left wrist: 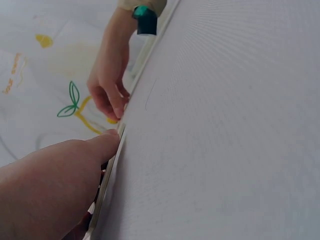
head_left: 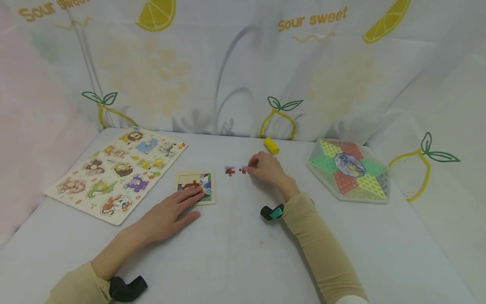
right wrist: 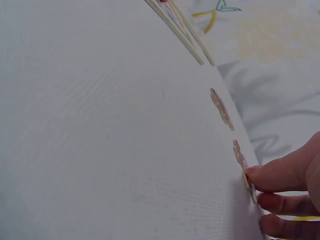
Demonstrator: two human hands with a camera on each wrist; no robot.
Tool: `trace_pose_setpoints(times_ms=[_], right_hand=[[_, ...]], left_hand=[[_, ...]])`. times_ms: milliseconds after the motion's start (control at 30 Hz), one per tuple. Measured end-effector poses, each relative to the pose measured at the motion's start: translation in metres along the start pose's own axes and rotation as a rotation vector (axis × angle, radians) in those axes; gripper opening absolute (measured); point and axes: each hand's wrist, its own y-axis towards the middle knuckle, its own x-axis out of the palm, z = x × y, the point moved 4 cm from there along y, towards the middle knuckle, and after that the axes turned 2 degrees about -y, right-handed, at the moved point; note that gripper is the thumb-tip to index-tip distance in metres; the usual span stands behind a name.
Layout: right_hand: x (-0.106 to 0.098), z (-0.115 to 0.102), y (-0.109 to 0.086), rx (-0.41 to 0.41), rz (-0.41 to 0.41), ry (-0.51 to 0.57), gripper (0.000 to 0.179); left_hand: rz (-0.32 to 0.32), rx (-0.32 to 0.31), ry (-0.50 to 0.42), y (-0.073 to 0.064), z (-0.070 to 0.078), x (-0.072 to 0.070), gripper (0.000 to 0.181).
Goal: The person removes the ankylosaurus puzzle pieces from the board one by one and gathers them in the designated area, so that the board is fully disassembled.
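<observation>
A small wooden jigsaw tray (head_left: 210, 199) lies left of the middle of the table, partly filled with colourful pieces. My left hand (head_left: 167, 217) rests on it with fingers stretched across the picture, hiding part of it. To the right, my right hand (head_left: 268, 169) pinches a small pink and brown puzzle piece (right wrist: 246, 177) between thumb and fingers, low over the tabletop. Another puzzle piece (head_left: 230, 170) lies flat between that hand and the tray; the right wrist view shows this loose piece (right wrist: 221, 109) edge-on.
A large animal puzzle board (head_left: 155, 179) lies at the left. Behind my right hand is a yellow cylinder (head_left: 271, 145). A hexagonal game box (head_left: 364, 197) with coloured triangles sits at the right. A lemon-print cloth (head_left: 212, 63) hangs along the table's back edge.
</observation>
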Motion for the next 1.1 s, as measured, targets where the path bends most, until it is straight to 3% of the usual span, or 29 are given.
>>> trace_pose_setpoints(times_ms=[467, 1100], right_hand=[[0.0005, -0.0003, -0.0004, 0.006, 0.005, -0.002, 0.022], [0.0037, 0.0038, 0.0028, -0.034, 0.02, -0.021, 0.023]], left_hand=[[0.023, 0.018, 0.01, -0.0007, 0.0006, -0.0008, 0.055], [0.0, 0.012, 0.017, 0.0006, 0.0025, 0.0013, 0.057]])
